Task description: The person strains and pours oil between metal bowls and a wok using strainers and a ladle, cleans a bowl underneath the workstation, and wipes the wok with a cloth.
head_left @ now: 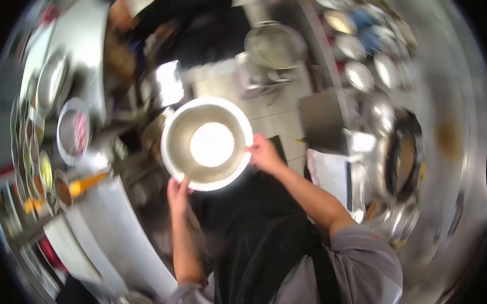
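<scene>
No text, label, brand, number or sign can be read anywhere in the head view. Much of the scene is blurred, too much so for any lettering to be made out.

Smooth, glossy metal bowl (181, 138)
</scene>
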A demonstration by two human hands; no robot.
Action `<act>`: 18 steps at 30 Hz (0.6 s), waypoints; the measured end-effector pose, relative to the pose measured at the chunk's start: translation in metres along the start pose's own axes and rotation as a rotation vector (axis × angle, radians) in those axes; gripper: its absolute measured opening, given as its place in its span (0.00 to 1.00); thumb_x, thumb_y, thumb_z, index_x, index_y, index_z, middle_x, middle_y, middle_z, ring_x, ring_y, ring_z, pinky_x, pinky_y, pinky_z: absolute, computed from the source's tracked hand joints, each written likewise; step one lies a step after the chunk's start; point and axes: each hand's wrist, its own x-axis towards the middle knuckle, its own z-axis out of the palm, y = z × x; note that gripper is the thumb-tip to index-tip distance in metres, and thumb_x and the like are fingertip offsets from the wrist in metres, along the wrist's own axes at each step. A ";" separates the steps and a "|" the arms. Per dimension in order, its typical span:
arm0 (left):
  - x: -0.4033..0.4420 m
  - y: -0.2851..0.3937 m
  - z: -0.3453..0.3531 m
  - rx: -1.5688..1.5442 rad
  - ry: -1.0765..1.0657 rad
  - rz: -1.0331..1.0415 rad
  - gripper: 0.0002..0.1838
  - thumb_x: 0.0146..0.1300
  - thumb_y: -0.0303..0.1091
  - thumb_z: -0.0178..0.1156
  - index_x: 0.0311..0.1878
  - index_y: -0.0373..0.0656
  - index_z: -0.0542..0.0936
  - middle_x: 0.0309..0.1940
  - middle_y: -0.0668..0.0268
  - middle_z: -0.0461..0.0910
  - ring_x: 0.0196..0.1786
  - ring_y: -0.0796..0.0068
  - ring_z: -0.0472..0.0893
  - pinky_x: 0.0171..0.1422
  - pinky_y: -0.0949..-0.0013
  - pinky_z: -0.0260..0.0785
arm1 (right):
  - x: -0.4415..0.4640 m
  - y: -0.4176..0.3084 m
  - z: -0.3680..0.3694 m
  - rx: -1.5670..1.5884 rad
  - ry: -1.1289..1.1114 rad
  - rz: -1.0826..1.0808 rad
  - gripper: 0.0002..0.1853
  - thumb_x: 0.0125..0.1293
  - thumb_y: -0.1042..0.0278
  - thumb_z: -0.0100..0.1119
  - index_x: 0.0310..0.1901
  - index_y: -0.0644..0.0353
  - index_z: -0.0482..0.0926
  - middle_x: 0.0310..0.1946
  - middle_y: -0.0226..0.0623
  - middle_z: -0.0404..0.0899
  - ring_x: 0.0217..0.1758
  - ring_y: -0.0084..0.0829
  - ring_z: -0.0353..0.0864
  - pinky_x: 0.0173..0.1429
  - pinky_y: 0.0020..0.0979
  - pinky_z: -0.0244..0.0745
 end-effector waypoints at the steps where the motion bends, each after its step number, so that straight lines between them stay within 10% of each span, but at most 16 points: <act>1: -0.019 0.023 0.017 0.080 -0.021 0.069 0.13 0.71 0.37 0.64 0.54 0.46 0.76 0.42 0.73 0.81 0.40 0.85 0.79 0.40 0.78 0.71 | -0.026 -0.019 -0.019 0.055 0.008 -0.019 0.13 0.69 0.69 0.64 0.48 0.64 0.73 0.29 0.33 0.80 0.27 0.23 0.82 0.32 0.30 0.79; 10: -0.142 0.131 0.253 0.188 -0.409 0.594 0.06 0.72 0.30 0.60 0.44 0.43 0.72 0.35 0.70 0.78 0.32 0.84 0.76 0.36 0.78 0.72 | -0.174 -0.078 -0.243 0.375 0.400 -0.512 0.13 0.68 0.75 0.62 0.51 0.64 0.72 0.32 0.33 0.79 0.32 0.20 0.82 0.31 0.26 0.79; 18: -0.210 0.097 0.477 0.326 -1.063 0.444 0.08 0.73 0.29 0.58 0.52 0.42 0.75 0.45 0.68 0.82 0.43 0.81 0.80 0.44 0.74 0.76 | -0.357 -0.027 -0.396 0.458 1.144 -0.693 0.18 0.68 0.82 0.60 0.58 0.65 0.72 0.43 0.32 0.82 0.41 0.19 0.81 0.44 0.23 0.78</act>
